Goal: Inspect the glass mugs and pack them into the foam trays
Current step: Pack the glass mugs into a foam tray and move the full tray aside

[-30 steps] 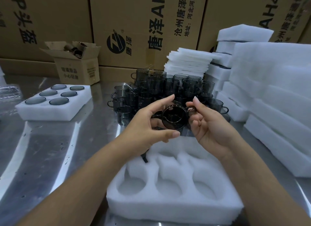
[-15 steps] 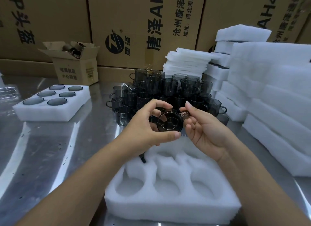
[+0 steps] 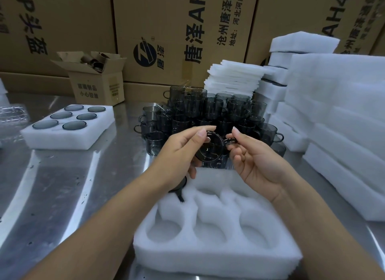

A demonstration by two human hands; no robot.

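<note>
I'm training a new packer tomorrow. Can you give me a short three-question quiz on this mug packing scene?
1. True or false: the foam tray nearest the person holds six mugs.
2. Which hand pinches the handle of the held mug? A) left B) right C) neither
3. Fill in: the far tray on the left holds ___ mugs.
Key: 1 false, its front pockets are bare. 2 B, the right hand; the left hand holds the rim. 3 six.

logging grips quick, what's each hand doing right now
Left hand: holding the glass mug by its body.
Right hand: pinching the same mug's handle.
</note>
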